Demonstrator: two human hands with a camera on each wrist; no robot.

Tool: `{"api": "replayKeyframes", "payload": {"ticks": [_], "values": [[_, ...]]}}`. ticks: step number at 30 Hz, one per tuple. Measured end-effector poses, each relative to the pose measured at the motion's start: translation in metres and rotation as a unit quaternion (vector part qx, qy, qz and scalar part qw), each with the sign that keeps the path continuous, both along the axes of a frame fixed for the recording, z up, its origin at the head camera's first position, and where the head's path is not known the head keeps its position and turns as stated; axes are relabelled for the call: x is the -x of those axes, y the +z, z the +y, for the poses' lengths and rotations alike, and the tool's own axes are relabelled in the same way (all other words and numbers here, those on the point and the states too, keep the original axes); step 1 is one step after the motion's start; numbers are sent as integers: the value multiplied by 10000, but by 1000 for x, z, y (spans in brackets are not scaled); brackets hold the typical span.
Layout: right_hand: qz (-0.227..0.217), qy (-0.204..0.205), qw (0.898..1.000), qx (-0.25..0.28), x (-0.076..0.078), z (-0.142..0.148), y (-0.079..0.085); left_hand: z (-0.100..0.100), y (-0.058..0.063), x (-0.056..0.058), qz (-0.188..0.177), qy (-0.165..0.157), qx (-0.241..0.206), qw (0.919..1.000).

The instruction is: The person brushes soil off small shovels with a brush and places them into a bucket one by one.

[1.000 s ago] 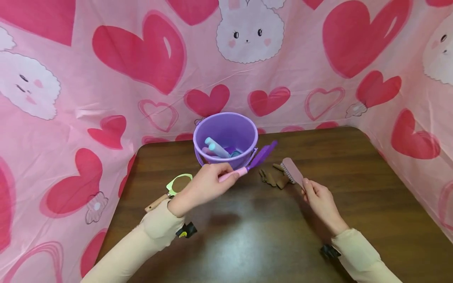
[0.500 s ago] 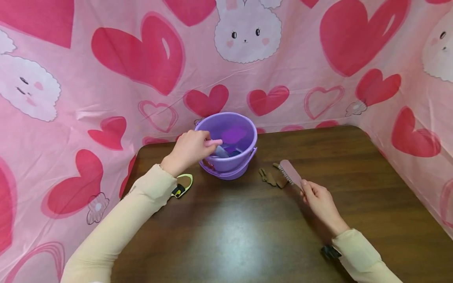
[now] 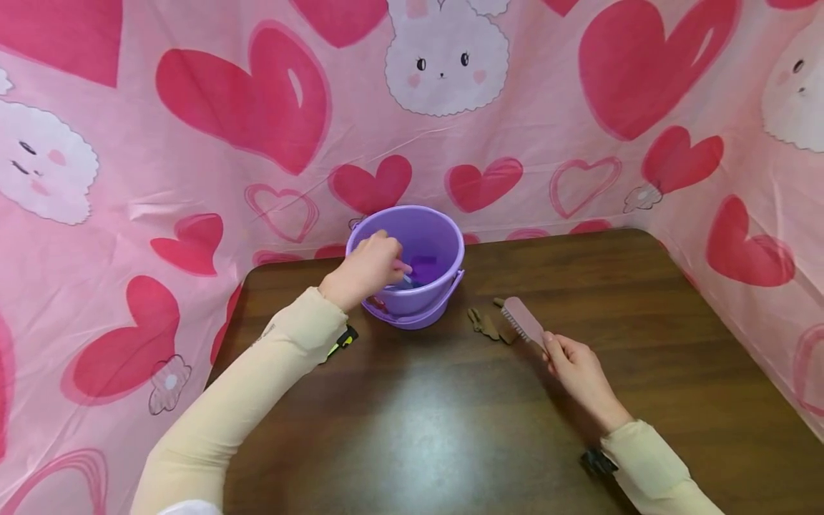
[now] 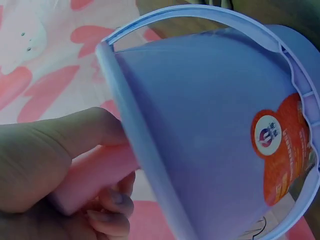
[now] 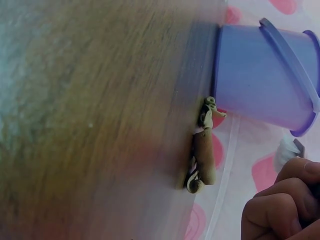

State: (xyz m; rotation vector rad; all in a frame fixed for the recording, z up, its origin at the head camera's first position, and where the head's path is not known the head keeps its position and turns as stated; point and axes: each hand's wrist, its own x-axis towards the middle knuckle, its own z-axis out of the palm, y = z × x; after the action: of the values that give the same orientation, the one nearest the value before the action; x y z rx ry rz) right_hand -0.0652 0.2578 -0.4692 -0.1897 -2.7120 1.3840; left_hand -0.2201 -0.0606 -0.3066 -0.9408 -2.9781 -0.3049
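Observation:
At the purple bucket's (image 3: 421,309) left rim is my left hand (image 3: 365,266), its fingers curled round the pink handle (image 3: 403,267) of a small toy shovel. The shovel's purple blade points down inside the bucket and is mostly out of sight. In the left wrist view the pink grip (image 4: 102,172) lies between thumb and fingers, beside the bucket's rim. My right hand (image 3: 579,372) pinches the handle of a dusky pink brush (image 3: 524,320), bristles toward the left. Several brown curled pieces (image 3: 484,325), like dry leaves, lie on the table beyond the brush.
The dark wooden table (image 3: 412,422) meets a pink heart-patterned cloth (image 3: 534,129) at its back and sides. A green-rimmed tool (image 3: 332,350) lies left of the bucket, mostly hidden by my left forearm. The bucket's handle (image 3: 453,286) hangs down in front.
My left hand has brought the shovel from in front of the bucket up and left, then lowered its blade inside. The right hand keeps the brush in nearly the same place.

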Motion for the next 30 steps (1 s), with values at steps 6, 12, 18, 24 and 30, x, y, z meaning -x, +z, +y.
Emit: {"api": "replayKeyframes", "payload": {"ticks": [6,12,18,24,30], "values": [[55,45,10000,-54,-2,0,-1,6,-3,5,232,-161,273,9992],[51,14,10000,-31,-4,-1,1,6,-6,8,421,-65,432,9982],[-44,5,10000,-10,-6,-1,5,4,-11,6,618,-26,412,9972],[-92,11,10000,3,-7,1,6,0,-11,3,1187,135,210,9926],[-41,-21,10000,-45,-7,3,5,-11,-12,-2,1652,90,-384,9855]]}}
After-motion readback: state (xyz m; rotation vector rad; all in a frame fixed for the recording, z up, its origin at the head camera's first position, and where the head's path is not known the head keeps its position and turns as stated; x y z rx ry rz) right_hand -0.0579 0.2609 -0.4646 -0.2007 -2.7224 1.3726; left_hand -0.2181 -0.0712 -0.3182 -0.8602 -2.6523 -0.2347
